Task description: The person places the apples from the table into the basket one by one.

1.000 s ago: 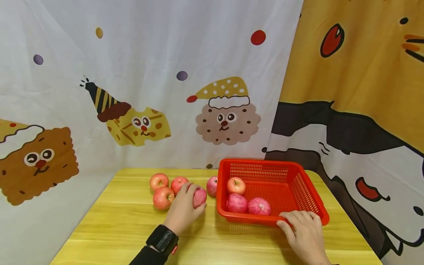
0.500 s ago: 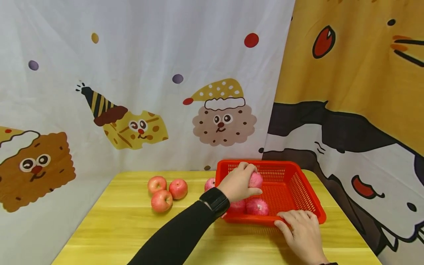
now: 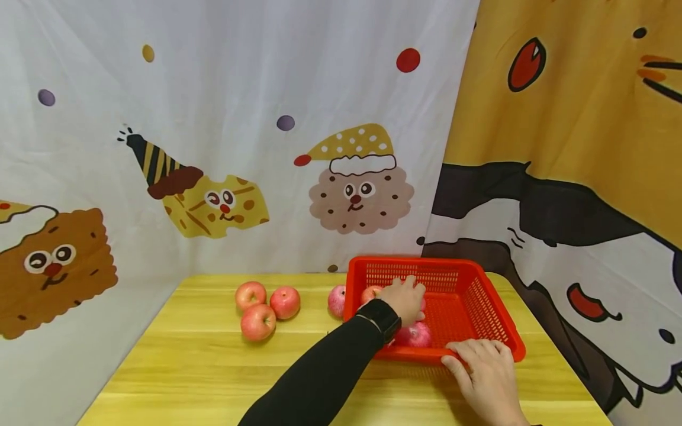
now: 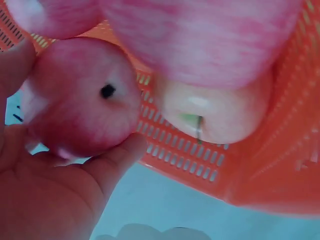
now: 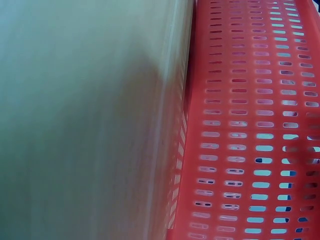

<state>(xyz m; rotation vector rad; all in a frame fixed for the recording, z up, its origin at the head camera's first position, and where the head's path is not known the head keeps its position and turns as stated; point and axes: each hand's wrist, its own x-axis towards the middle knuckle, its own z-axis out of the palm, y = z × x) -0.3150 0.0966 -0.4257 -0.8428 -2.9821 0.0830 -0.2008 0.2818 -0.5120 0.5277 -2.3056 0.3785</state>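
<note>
My left hand (image 3: 405, 300) is inside the red plastic basket (image 3: 469, 267), its fingers spread around a pink apple (image 4: 82, 97). In the left wrist view the thumb touches that apple's side; the far fingers are partly hidden. Beside it lies a paler apple with a stem (image 4: 200, 112), partly covered by a large pink apple (image 4: 205, 35). Another pink apple (image 3: 418, 335) lies near the basket's front wall. My right hand (image 3: 487, 373) grips the front rim near the right corner, fingers over the edge and thumb outside. The right wrist view shows the slotted basket wall (image 5: 250, 117), not the hand.
Three red apples (image 3: 258, 322) stand grouped on the left of the wooden table (image 3: 213, 378). One pink apple (image 3: 337, 300) stands just outside the basket's left wall. A printed curtain (image 3: 240, 77) hangs behind the table.
My left hand has carried a pink apple from the table on the left into the basket, lowered it, and spread its fingers. The right hand has stayed on the rim.
</note>
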